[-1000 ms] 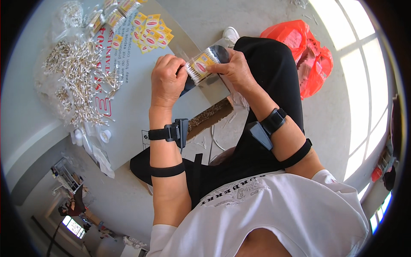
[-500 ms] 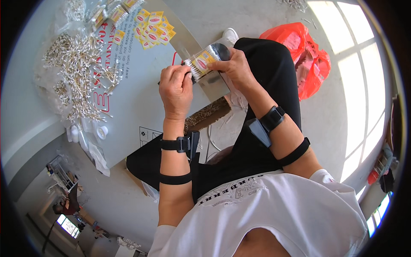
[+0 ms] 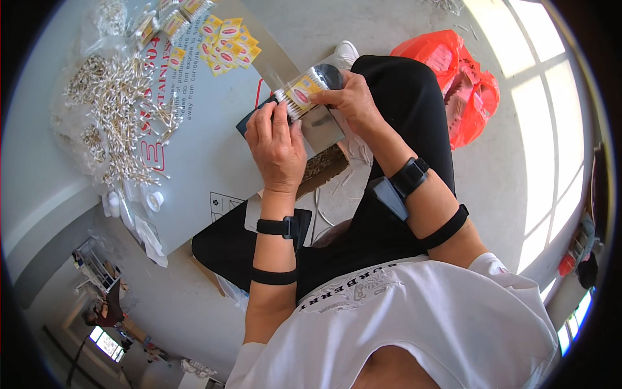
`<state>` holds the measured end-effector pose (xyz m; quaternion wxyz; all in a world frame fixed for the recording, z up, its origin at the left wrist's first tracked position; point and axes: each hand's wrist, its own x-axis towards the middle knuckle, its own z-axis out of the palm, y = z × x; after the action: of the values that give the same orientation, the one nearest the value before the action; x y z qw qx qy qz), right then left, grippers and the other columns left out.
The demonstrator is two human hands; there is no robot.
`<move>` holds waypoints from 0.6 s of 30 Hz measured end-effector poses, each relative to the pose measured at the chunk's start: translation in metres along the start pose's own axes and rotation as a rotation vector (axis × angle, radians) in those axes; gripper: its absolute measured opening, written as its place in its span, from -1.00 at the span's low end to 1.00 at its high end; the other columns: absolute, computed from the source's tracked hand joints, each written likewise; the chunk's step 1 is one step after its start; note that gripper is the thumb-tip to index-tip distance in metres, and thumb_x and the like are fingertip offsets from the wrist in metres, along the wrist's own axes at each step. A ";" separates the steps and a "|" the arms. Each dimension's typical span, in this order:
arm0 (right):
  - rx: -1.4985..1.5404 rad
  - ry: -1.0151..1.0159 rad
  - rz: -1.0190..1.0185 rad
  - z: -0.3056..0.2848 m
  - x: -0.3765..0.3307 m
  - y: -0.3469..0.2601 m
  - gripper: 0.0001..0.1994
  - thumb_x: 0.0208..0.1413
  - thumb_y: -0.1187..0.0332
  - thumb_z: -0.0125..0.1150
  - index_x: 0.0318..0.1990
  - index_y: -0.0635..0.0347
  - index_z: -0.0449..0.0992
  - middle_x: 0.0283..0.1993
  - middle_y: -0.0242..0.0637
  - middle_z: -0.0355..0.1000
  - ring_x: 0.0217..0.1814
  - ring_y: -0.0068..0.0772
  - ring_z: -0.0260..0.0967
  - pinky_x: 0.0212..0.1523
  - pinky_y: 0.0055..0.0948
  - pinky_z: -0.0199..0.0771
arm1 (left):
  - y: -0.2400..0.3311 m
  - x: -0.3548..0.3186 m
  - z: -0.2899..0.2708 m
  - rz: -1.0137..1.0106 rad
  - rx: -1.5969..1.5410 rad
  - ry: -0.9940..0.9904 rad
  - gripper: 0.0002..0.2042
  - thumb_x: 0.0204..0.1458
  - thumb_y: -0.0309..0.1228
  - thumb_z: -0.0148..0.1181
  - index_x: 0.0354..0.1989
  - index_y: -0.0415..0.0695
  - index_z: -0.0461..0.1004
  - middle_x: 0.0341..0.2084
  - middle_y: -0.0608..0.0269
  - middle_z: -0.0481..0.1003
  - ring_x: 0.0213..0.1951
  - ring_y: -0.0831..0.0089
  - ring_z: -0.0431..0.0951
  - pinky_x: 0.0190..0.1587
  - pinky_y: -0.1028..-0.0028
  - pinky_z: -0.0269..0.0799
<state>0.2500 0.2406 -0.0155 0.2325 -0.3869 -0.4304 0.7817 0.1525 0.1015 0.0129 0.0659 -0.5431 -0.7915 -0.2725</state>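
Observation:
My right hand (image 3: 353,100) grips a clear pack of cotton swabs (image 3: 300,94) with a yellow label card, thumb on top and fingers underneath. A black round thing (image 3: 331,76) shows at the pack's far end; I cannot tell what it is. My left hand (image 3: 278,148) has its fingers stretched out and apart, fingertips touching the white swab tips at the near end. Under its fingers lies a dark flat edge (image 3: 243,123), mostly hidden. A shiny metal block (image 3: 324,128) is just below the pack.
Loose cotton swabs (image 3: 120,97) heap on the grey table (image 3: 207,142) at left, partly on clear plastic. Yellow cards (image 3: 228,44) and filled packs (image 3: 173,23) lie at its far side. A cardboard box (image 3: 334,172) stands below; a red bag (image 3: 470,84) sits on the floor.
My left hand has moved slightly right and nearer, its fingers loosening from a pinch and spreading at the swab tips. The pack has shifted a little left in my right hand.

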 end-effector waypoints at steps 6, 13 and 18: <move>-0.014 0.000 -0.015 0.001 -0.001 -0.001 -0.72 -0.19 0.56 0.45 -0.24 0.34 0.56 -0.35 -0.30 0.56 -0.40 -0.55 0.48 -0.33 -0.57 0.45 | 0.006 -0.010 -0.001 -0.015 0.161 -0.150 -0.41 0.09 -0.19 0.18 0.21 -0.34 0.29 0.23 0.06 0.27 0.25 0.10 0.21 0.23 0.10 0.07; -0.030 -0.002 -0.005 0.001 -0.001 -0.001 -0.72 -0.18 0.56 0.44 -0.24 0.34 0.56 -0.33 -0.29 0.57 -0.39 -0.55 0.48 -0.33 -0.57 0.45 | 0.007 -0.002 -0.003 -0.033 0.273 -0.368 -0.26 0.11 -0.08 0.15 0.35 -0.32 0.11 0.40 -0.01 -0.01 0.42 0.05 -0.06 0.31 -0.09 -0.11; 0.021 -0.009 -0.020 0.002 -0.002 -0.003 -0.72 -0.19 0.56 0.44 -0.24 0.35 0.56 -0.32 -0.29 0.56 -0.37 -0.53 0.48 -0.30 -0.56 0.47 | 0.012 -0.011 -0.005 -0.119 0.148 -0.252 -0.24 0.16 -0.01 0.06 0.38 -0.30 0.03 0.42 -0.01 -0.05 0.45 0.03 -0.13 0.35 -0.12 -0.23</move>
<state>0.2500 0.2398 -0.0117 0.2424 -0.3766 -0.4272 0.7854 0.1668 0.0931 0.0173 -0.0103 -0.5187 -0.8422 -0.1467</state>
